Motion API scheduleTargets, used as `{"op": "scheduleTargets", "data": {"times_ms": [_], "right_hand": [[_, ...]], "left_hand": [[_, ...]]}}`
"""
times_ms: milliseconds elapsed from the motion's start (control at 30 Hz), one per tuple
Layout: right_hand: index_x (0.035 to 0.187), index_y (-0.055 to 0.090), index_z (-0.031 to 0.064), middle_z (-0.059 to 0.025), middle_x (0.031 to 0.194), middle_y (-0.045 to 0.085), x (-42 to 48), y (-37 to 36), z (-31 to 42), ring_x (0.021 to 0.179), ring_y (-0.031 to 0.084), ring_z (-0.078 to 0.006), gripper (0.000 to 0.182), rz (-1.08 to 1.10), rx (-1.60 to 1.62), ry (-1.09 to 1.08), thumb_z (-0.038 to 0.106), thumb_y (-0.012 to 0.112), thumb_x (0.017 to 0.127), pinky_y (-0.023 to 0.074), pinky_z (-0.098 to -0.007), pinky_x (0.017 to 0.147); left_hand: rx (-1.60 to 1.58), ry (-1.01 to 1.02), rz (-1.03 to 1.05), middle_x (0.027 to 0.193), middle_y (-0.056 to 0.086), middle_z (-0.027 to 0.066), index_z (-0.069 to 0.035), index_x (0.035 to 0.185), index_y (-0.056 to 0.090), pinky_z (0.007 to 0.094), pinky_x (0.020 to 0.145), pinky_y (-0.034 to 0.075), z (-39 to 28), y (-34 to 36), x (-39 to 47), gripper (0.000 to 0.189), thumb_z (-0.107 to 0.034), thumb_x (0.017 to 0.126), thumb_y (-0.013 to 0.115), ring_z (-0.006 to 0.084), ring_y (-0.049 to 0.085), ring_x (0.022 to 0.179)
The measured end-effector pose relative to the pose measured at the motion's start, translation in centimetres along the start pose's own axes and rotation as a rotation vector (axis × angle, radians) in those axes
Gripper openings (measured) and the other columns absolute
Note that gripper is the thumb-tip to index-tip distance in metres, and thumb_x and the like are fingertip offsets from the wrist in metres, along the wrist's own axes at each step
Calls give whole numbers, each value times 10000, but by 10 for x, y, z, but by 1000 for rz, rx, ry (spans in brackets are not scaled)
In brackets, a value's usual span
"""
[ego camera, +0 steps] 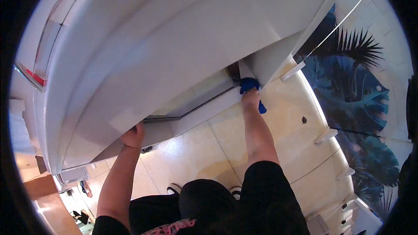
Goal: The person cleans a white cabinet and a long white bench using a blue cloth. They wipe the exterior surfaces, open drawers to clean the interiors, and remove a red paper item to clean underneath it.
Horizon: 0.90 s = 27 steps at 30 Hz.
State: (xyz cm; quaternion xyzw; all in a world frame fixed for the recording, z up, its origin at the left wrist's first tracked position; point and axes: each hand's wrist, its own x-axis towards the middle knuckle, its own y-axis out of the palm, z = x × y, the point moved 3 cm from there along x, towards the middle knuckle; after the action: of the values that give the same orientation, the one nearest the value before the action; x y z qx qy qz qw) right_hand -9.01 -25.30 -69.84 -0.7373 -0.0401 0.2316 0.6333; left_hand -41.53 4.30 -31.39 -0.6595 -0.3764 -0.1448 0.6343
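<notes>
A large pale panel of a furniture piece fills the space before me, with an open gap under its lower edge. My left hand grips that edge near the gap's left end. Its fingertips are partly hidden behind the panel. Bunched in my right hand is a blue cloth, pressed at the right end of the pale base frame. Part of the cloth hangs beside my wrist. Inside the gap, a light floor and a dark shape show, the latter too dim to name.
Beige floor tiles lie below, with a small dark leaf-like spot. At right, a wall with a leaf mural has a lit lower edge and white brackets. A thin white rod or cord slants there. Brown furniture stands lower left.
</notes>
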Motion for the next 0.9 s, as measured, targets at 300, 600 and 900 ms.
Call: {"op": "scheduleTargets", "data": {"times_ms": [300, 600, 900], "right_hand": [[1325, 591, 145, -79, 1174, 631, -36, -110, -16, 1083, 655, -275, 349, -59, -62, -114, 185, 462, 1003, 552, -373, 770], [1275, 624, 88, -212, 1122, 668, -141, -112, -63, 988, 677, -406, 345, 6, 441, 32, 213, 541, 964, 558, -488, 844], [1066, 722, 15, -158, 929, 744, -138, -88, -51, 869, 705, -263, 343, -244, 1458, 489, 295, 691, 869, 545, -368, 805]], "left_hand": [[131, -40, 80, 1214, 672, 187, -47, 1193, 683, 509, 994, 460, 8, -10, -8, 451, -350, 860, 680, 422, 615, 1130], [202, -107, 167, 1273, 627, 219, -29, 1258, 635, 552, 1028, 410, 6, -14, -5, 527, -355, 844, 662, 452, 564, 1187], [337, -97, 9, 1387, 477, 316, 46, 1370, 483, 613, 1089, 273, 13, -9, -8, 739, -408, 821, 682, 522, 408, 1292]]}}
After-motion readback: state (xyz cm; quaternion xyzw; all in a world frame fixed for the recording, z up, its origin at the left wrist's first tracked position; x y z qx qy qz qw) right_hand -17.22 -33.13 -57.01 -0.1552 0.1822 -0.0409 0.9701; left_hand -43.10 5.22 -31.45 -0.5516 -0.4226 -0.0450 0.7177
